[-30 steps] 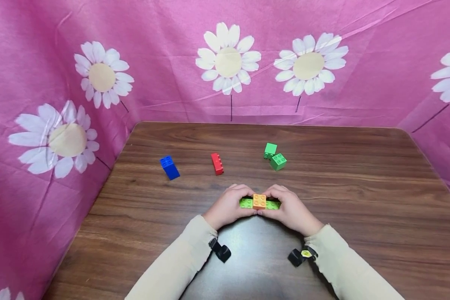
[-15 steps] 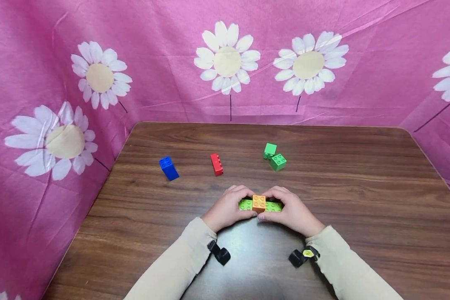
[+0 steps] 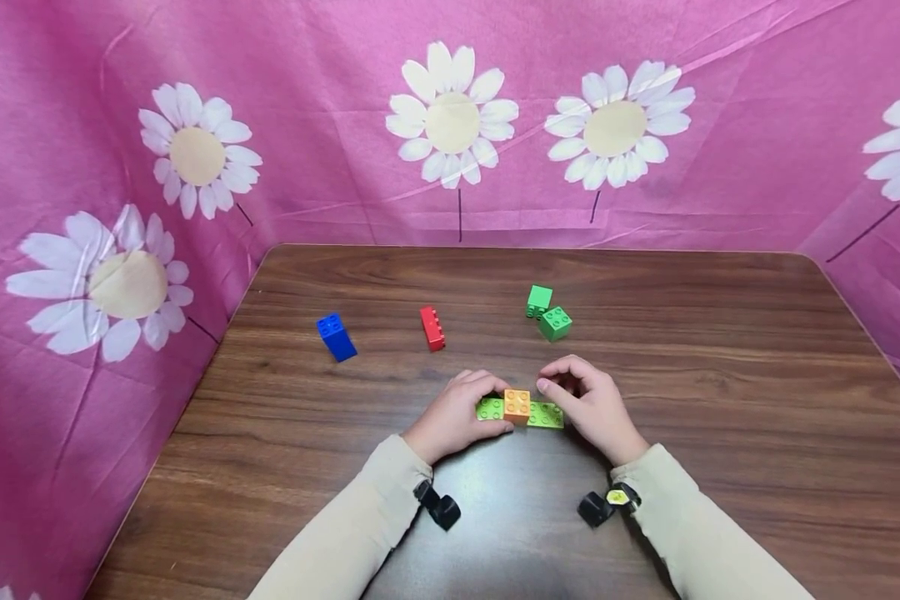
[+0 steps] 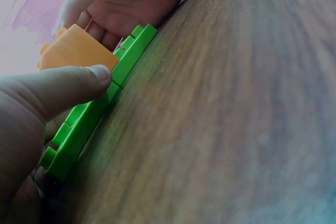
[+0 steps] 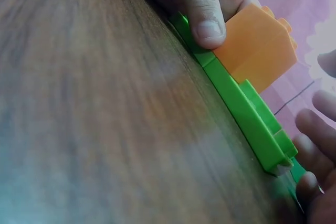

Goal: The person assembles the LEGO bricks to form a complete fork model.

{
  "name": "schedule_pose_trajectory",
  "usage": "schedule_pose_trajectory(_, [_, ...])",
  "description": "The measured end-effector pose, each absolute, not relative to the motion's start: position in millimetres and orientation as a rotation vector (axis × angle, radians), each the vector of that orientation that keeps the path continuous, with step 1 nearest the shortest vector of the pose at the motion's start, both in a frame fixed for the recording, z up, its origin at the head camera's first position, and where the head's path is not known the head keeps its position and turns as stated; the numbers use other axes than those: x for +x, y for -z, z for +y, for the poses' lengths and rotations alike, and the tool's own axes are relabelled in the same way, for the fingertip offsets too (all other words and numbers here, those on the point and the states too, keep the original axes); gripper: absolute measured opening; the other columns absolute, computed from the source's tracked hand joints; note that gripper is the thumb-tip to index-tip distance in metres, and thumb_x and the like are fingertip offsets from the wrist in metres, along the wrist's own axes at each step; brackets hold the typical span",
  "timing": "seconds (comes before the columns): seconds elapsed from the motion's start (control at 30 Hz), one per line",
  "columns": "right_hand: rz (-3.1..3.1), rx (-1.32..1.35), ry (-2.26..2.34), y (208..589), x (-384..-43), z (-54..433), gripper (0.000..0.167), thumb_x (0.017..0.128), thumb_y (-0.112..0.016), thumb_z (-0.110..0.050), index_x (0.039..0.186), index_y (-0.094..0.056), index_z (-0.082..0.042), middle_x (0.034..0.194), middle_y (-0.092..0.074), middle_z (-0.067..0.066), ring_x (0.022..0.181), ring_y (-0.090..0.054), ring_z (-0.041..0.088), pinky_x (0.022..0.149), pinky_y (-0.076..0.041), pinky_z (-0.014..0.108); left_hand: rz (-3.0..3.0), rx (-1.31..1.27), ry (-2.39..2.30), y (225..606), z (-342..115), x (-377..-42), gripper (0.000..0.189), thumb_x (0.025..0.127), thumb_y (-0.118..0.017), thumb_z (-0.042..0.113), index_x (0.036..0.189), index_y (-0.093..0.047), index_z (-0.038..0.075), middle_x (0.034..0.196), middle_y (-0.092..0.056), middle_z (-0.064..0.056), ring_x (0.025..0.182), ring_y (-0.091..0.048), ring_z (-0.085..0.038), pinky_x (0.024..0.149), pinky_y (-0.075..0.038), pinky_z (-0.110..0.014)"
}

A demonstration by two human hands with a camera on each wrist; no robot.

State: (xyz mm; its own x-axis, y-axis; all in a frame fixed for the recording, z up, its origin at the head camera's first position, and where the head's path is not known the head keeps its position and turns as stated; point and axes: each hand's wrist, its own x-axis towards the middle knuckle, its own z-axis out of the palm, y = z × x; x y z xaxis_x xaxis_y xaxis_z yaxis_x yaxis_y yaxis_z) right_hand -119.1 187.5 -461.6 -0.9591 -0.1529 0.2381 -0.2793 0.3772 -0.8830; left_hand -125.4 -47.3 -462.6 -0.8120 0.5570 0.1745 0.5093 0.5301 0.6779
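Observation:
An orange toy building brick [image 3: 517, 403] sits across the seam of two low light green bricks [image 3: 546, 415], set end to end on the table. My left hand [image 3: 453, 418] grips the left part of this row, thumb in front and fingers behind. The left wrist view puts that thumb at the joint between the orange brick [image 4: 76, 51] and the green strip [image 4: 94, 111]. My right hand [image 3: 598, 410] is just off the right end, fingers loosely bent and holding nothing. The right wrist view catches its fingers [image 5: 315, 135] beside the green end.
Farther back on the wooden table [image 3: 720, 350] lie a blue brick [image 3: 337, 337], a red brick [image 3: 432, 328] on its side and two green bricks [image 3: 555, 323] close together. A pink flowered cloth [image 3: 345, 125] hangs along the back and sides.
My right hand has let go of the brick row and lifted slightly up and right, uncovering the right end. The left hand has kept its grip.

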Motion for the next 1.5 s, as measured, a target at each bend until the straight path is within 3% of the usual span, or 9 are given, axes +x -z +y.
schedule_pose_trajectory(0.4, [-2.369,0.234,-1.593,466.9,-130.5,188.2,0.016,0.087,-0.077,-0.005,0.1,-0.069,-0.002,0.089,-0.066,0.004,0.076,-0.06,0.011,0.067,-0.048,0.018,2.691,0.939,-1.159,463.4,-47.1,-126.2,0.037,0.08,-0.086,0.028,0.111,-0.069,0.015,0.109,-0.067,0.007,0.107,-0.056,-0.013,0.098,-0.044,-0.031])
schedule_pose_trajectory(0.63, [-2.312,0.141,-1.571,462.6,-138.5,186.2,0.02,0.084,-0.077,0.002,0.102,-0.069,0.004,0.093,-0.066,0.015,0.079,-0.058,0.008,0.07,-0.046,0.016,2.693,0.923,-1.155,462.9,-47.6,-125.5,0.038,0.08,-0.086,0.027,0.112,-0.069,0.016,0.11,-0.067,0.007,0.108,-0.056,-0.013,0.099,-0.044,-0.032])
schedule_pose_trajectory(0.83, [-2.313,0.081,-1.522,446.7,-141.5,181.2,0.025,0.083,-0.076,0.006,0.105,-0.066,0.01,0.097,-0.062,0.024,0.083,-0.058,0.029,0.072,-0.047,0.026,2.699,0.901,-1.144,463.0,-48.1,-125.4,0.038,0.081,-0.085,0.027,0.114,-0.069,0.016,0.111,-0.067,0.007,0.109,-0.055,-0.013,0.1,-0.044,-0.032])
schedule_pose_trajectory(1.1, [-2.37,0.03,-1.47,467.1,-169.3,200.1,0.039,0.081,-0.081,-0.008,0.115,-0.064,0.002,0.104,-0.058,0.017,0.092,-0.055,0.019,0.077,-0.043,0.02,2.675,0.877,-1.147,459.6,-47.1,-125.3,0.037,0.082,-0.085,0.027,0.113,-0.069,0.015,0.113,-0.067,0.007,0.11,-0.055,-0.013,0.1,-0.043,-0.03])
schedule_pose_trajectory(1.33, [-2.548,0.013,-1.351,467.9,-181.5,202.7,0.054,0.085,-0.082,-0.027,0.127,-0.061,-0.001,0.115,-0.059,0.017,0.104,-0.056,0.029,0.09,-0.045,0.038,2.675,0.874,-1.132,460.4,-46.9,-124.4,0.039,0.082,-0.085,0.029,0.115,-0.069,0.015,0.114,-0.067,0.007,0.11,-0.055,-0.012,0.1,-0.043,-0.029])
schedule_pose_trajectory(1.5, [-2.587,0.002,-1.284,467.8,-186.4,201.0,0.052,0.086,-0.081,-0.028,0.126,-0.063,0.001,0.113,-0.06,0.018,0.103,-0.057,0.032,0.091,-0.044,0.044,2.674,0.875,-1.141,461.6,-47.0,-125.6,0.039,0.082,-0.085,0.029,0.115,-0.068,0.016,0.114,-0.067,0.008,0.11,-0.054,-0.011,0.099,-0.043,-0.029])
